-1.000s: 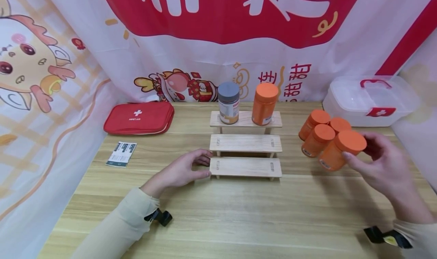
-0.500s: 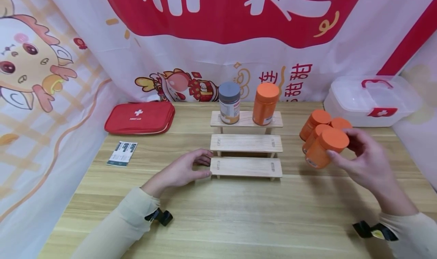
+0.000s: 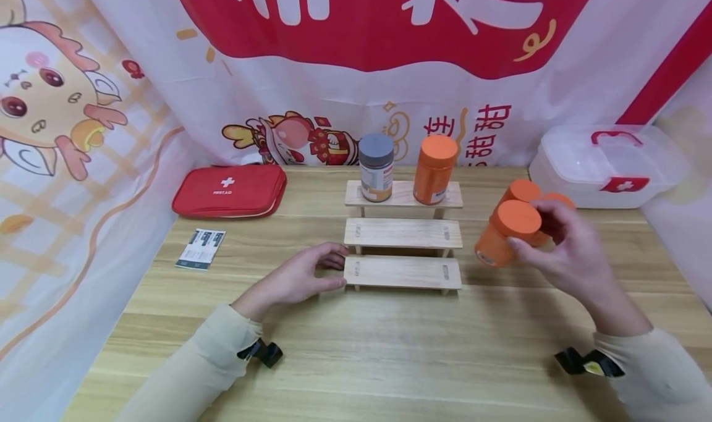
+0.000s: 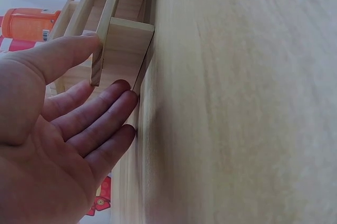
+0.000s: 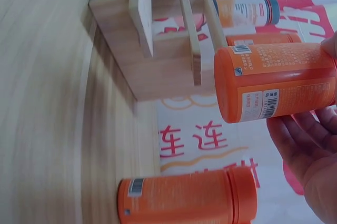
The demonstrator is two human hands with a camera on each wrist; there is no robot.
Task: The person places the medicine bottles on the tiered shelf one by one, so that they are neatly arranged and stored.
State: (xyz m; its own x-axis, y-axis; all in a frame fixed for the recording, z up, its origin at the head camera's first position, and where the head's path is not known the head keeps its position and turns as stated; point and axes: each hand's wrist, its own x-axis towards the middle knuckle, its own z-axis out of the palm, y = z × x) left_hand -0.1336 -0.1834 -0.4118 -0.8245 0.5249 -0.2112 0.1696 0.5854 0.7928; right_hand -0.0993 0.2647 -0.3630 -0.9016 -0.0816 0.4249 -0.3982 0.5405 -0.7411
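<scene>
You are gripping an orange bottle [image 3: 500, 240] in your right fingers [image 5: 289, 145], holding it tilted above the tabletop [image 3: 389, 360]. Other orange bottles [image 3: 525, 191] are standing just beyond those fingers, partly hidden. Your left fingers [image 4: 102, 124] are lying relaxed and released, the thumb [image 4: 71, 53] touching the end of the lowest wooden step [image 3: 403, 272]. Between both sets of fingers, farther away, a grey-capped bottle [image 3: 376, 168] and an orange-capped bottle [image 3: 436, 170] are standing on the top step [image 3: 403, 193].

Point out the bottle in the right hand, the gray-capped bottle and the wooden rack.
Held orange bottle [image 5: 275, 82]: right wrist view, printed side of its body.
Gray-capped bottle [image 3: 376, 178]: head view, labelled body below the cap.
Wooden rack [image 3: 403, 233]: head view, top of its middle shelf.
</scene>
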